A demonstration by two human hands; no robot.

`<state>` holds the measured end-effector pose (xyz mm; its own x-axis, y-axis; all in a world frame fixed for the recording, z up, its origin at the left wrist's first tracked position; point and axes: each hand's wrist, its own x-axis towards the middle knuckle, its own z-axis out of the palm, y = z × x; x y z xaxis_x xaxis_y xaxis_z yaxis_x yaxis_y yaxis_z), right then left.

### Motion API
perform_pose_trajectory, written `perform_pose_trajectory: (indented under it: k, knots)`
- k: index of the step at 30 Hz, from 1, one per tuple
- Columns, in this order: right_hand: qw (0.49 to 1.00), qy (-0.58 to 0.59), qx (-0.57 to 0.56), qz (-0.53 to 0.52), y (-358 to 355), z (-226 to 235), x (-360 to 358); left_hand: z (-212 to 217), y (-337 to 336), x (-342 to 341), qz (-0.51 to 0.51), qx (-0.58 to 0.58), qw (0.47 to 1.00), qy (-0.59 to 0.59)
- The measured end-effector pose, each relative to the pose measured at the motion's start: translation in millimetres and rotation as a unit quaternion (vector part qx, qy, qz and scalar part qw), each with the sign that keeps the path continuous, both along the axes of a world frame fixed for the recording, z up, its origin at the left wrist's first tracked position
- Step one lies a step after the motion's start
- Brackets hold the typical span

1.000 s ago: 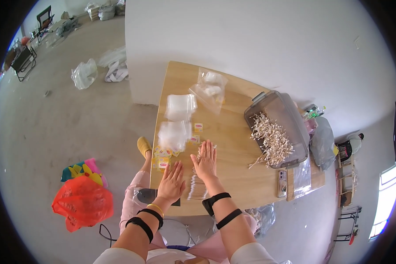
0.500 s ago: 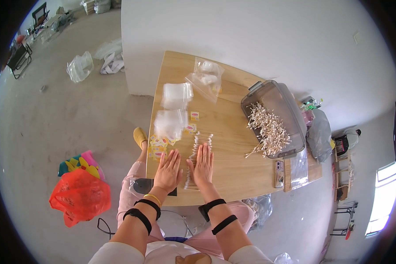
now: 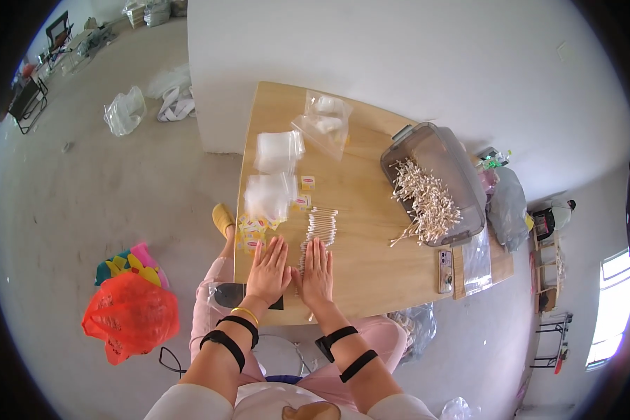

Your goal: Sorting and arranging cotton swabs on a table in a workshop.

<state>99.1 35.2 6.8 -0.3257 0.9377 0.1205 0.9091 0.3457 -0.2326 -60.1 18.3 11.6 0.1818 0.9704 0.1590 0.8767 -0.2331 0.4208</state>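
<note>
Both hands, left [image 3: 269, 268] & right [image 3: 317, 269], lie flat, fingers spread, holding nothing, on the light wooden worktop [image 3: 371, 269], just below a row of white cotton-tipped sticks [image 3: 321, 225]. Looks like a pause between sorting steps; next move prob. needs a pinch grip.

Row of thin pale sticks [image 3: 321, 225] lying flat on wooden table, small yellow sachets [image 3: 253, 229] scattered just left

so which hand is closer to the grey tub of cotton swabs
Right. The right hand lies flat on the table, nearer the grey tub, which sits farther back on its right. The left hand lies flat beside it, on the side away from the tub.
</note>
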Motion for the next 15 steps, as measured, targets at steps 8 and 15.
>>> perform_pose_trajectory:
  k: [8,15]
  knots:
    - [0.999,0.019,-0.029,0.001,-28,0,6,-1,-2,0,-0.001,0.016,1.0,-0.011]
    - [0.996,0.075,0.045,-0.029,-21,31,13,-4,-4,-2,-0.001,0.008,1.0,0.01]
